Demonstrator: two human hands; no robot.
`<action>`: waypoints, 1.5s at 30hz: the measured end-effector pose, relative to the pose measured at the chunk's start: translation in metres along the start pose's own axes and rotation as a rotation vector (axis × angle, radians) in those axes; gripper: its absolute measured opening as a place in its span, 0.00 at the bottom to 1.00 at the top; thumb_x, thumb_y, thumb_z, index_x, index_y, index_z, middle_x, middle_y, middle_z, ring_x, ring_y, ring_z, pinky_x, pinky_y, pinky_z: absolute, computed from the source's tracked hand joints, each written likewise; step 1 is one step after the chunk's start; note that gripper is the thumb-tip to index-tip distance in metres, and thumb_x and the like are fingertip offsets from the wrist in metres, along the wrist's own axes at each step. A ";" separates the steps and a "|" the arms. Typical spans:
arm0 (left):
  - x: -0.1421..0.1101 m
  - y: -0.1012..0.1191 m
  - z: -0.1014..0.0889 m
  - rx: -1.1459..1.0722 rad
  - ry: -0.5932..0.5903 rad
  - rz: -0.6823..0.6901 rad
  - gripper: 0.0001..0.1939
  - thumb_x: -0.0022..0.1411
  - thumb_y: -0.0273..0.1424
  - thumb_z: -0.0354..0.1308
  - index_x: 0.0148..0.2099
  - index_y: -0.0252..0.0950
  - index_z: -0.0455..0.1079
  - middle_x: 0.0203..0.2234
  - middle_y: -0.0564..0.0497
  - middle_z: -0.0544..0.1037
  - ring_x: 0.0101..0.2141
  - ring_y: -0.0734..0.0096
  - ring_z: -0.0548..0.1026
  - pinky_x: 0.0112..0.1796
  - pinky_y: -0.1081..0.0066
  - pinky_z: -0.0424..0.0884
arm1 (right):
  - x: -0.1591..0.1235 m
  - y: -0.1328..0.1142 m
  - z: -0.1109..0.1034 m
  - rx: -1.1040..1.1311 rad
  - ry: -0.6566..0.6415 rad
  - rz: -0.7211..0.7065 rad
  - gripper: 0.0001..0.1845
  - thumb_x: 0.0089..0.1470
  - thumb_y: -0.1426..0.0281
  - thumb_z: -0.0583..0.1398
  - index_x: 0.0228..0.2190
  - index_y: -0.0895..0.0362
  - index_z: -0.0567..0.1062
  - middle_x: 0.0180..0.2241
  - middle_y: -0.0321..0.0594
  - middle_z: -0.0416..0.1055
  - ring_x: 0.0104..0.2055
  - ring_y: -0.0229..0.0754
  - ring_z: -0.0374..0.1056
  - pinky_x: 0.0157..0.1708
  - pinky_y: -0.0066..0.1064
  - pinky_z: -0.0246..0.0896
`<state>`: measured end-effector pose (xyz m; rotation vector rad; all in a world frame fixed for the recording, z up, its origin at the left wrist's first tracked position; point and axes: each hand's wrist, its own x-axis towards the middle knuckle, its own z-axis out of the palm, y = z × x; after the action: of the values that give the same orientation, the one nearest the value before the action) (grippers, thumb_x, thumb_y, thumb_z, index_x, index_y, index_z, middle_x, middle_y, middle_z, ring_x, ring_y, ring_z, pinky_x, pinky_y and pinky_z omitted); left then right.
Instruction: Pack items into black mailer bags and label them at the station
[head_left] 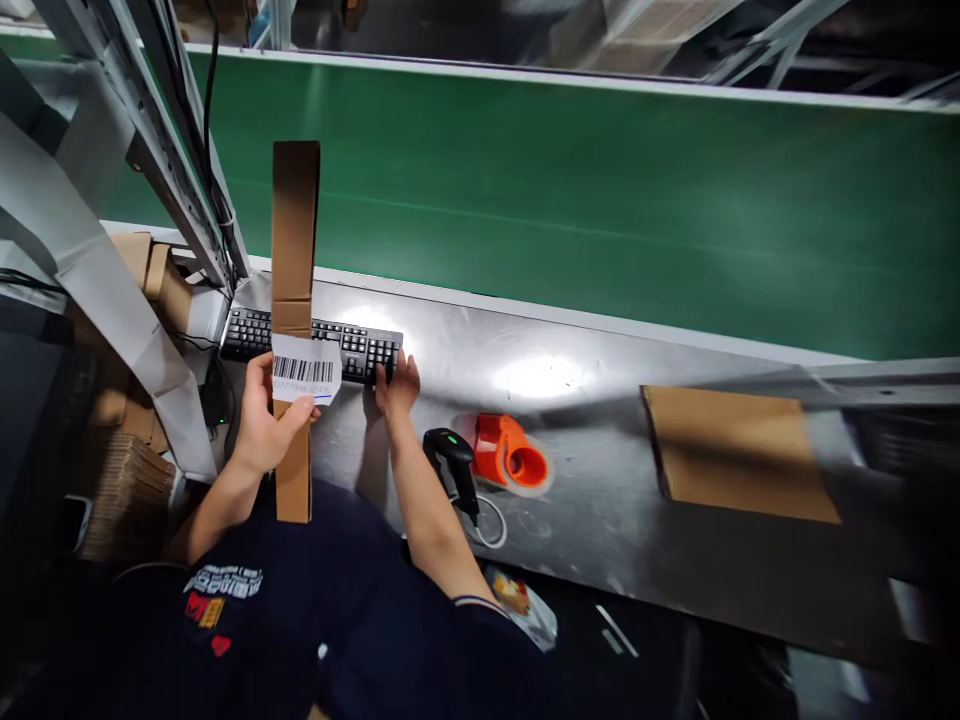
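Over the long black keyboard [352,345], pinch the white paper barcode label [306,352] and long brown cardboard strip [293,230] steadily in left hand [259,430]; touch keyboard lightly with right hand [400,388], loosely spread

Green belt [570,210]; black keyboard [367,350]; orange tape dispenser [499,450]; black-barred white label [306,368]; shirt [360,600] seemingly navy.

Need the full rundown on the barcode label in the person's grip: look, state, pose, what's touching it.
The barcode label is a white, paper-looking piece with uneven edges, a black barcode, a line of digits beneath (too blurred to read fully) and a short blue stroke near its lower edge. It faces the camera, slightly tilted, across the long brown cardboard strip. The left hand pinches its lower part, thumb on the front.
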<state>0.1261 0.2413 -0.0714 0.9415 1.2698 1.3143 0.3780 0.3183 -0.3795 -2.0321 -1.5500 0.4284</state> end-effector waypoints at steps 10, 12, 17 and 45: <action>0.000 0.000 0.000 0.008 -0.027 -0.017 0.38 0.56 0.51 0.75 0.56 0.42 0.59 0.45 0.47 0.80 0.25 0.71 0.80 0.28 0.66 0.83 | -0.006 0.015 0.003 0.014 -0.034 -0.041 0.42 0.69 0.49 0.47 0.72 0.62 0.57 0.65 0.63 0.68 0.65 0.63 0.65 0.65 0.59 0.62; -0.001 0.000 0.000 0.009 -0.029 -0.013 0.37 0.56 0.51 0.75 0.56 0.42 0.59 0.45 0.47 0.80 0.25 0.71 0.80 0.28 0.66 0.83 | -0.007 0.017 0.004 0.029 -0.047 -0.068 0.41 0.69 0.49 0.45 0.71 0.63 0.58 0.67 0.62 0.66 0.68 0.61 0.62 0.68 0.58 0.59; -0.001 0.001 -0.001 -0.006 -0.029 -0.009 0.37 0.56 0.49 0.76 0.56 0.42 0.59 0.44 0.48 0.80 0.25 0.71 0.81 0.28 0.67 0.83 | -0.011 0.018 0.003 0.047 -0.061 -0.051 0.36 0.72 0.53 0.44 0.72 0.58 0.57 0.71 0.60 0.60 0.74 0.59 0.54 0.71 0.63 0.54; 0.006 0.001 -0.005 -0.022 -0.010 0.028 0.30 0.58 0.41 0.74 0.54 0.41 0.60 0.40 0.51 0.82 0.25 0.69 0.82 0.27 0.68 0.81 | -0.030 -0.043 -0.006 -0.165 -0.088 -0.036 0.24 0.72 0.58 0.57 0.63 0.51 0.76 0.75 0.55 0.52 0.76 0.57 0.48 0.73 0.60 0.47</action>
<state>0.1203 0.2463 -0.0720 0.9526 1.2368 1.3414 0.3396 0.2967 -0.3511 -2.1303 -1.7224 0.3924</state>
